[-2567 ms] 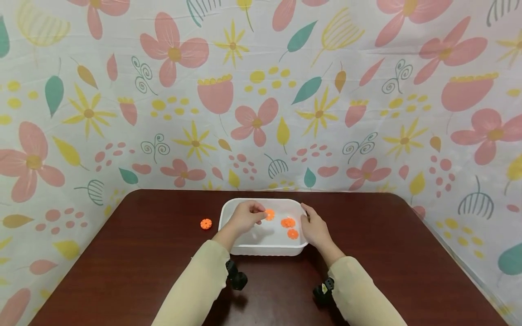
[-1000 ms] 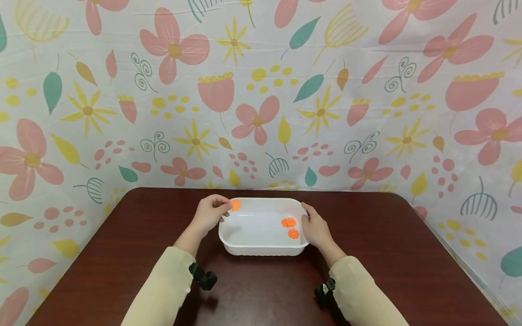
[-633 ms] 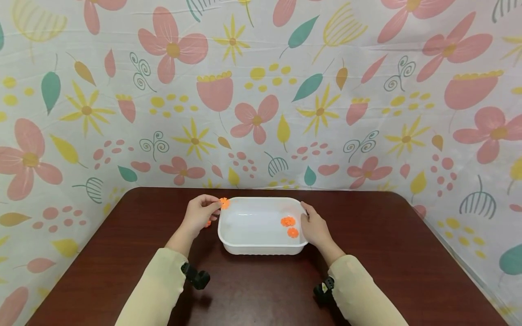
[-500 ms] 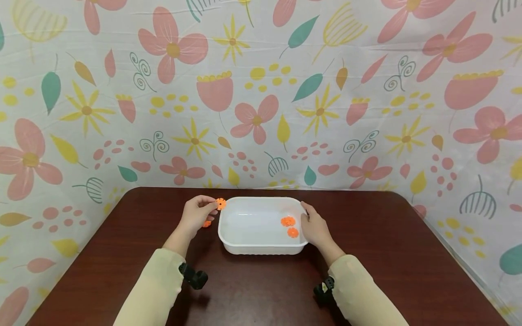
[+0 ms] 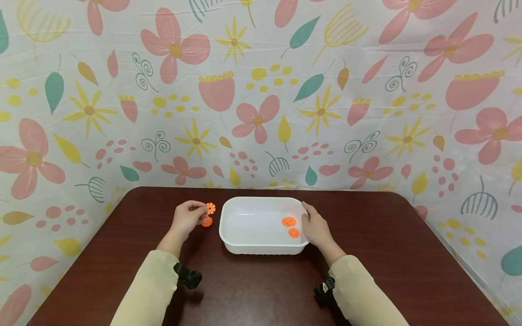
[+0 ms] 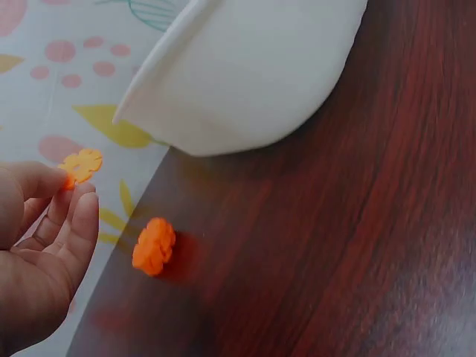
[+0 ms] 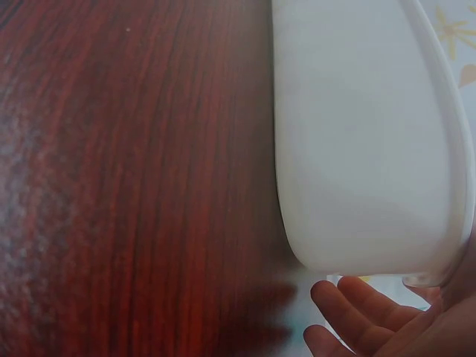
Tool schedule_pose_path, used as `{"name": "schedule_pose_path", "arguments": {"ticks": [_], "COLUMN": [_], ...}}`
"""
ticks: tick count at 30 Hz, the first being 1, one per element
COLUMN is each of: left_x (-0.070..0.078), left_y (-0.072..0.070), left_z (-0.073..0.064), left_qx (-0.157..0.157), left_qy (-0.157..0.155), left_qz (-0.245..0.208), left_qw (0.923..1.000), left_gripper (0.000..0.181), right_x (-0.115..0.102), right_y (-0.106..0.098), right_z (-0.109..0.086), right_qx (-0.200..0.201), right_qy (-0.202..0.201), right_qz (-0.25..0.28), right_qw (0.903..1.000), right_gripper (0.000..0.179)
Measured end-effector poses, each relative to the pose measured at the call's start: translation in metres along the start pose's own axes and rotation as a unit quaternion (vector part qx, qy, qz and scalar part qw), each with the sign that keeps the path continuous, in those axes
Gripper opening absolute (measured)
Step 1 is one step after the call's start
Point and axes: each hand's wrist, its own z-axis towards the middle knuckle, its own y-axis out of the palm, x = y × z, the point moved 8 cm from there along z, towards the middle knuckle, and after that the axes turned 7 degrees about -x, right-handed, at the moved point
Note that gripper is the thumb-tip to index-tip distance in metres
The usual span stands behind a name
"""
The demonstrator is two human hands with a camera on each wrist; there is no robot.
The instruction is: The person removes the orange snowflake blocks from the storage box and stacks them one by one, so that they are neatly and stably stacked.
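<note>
My left hand (image 5: 186,222) pinches an orange notched plastic disc (image 5: 210,208) between thumb and fingertips, left of the white plastic basin (image 5: 261,249). Just below that disc, a small stack of orange discs (image 5: 207,222) sits on the table; the left wrist view shows the stack (image 6: 154,247) standing apart from the hand. My right hand (image 5: 317,227) grips the basin's right end, thumb over the rim and fingers outside. In the right wrist view those fingers (image 7: 357,316) lie by the basin's outer wall (image 7: 357,149). Several orange discs (image 5: 289,221) lie inside, near the right end.
The dark red-brown wooden table (image 5: 261,290) extends around the basin. Behind it hangs a white cloth (image 5: 261,90) printed with flowers and leaves. A black wrist camera (image 5: 187,275) sits on the left wrist and another black camera (image 5: 324,290) on the right.
The left hand, pinching a disc, has moved from inside the basin leftward over its rim, then down to the stack on the table. The right hand has stayed at the basin's right end.
</note>
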Motion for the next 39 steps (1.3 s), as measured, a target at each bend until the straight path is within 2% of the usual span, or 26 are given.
{"name": "schedule_pose_path", "arguments": {"ticks": [11,23,31,39], "left_x": [-0.016,-0.028,-0.028,-0.034], "left_y": [-0.012,-0.012,-0.011,-0.012], "left_z": [0.001,0.001,-0.002,-0.001], "left_qx": [0.013,0.014,0.016,0.016], "left_qy": [-0.033,-0.057,-0.046,-0.061], "left_qz": [0.022,0.021,0.006,0.007], "left_qw": [0.9991,0.998,0.9988,0.998], "left_gripper": [0.021,0.023,0.02,0.025], "right_x": [0.0,0.0,-0.003,-0.003], "right_y": [0.0,0.0,-0.002,-0.002], "right_z": [0.001,0.0,0.0,-0.001], "right_qx": [-0.002,-0.001,0.002,0.001], "right_qy": [-0.001,0.001,0.0,0.003], "right_qz": [0.001,0.002,0.0,-0.001], "right_qw": [1.0,1.0,1.0,1.0], "right_gripper": [0.048,0.048,0.048,0.048]}}
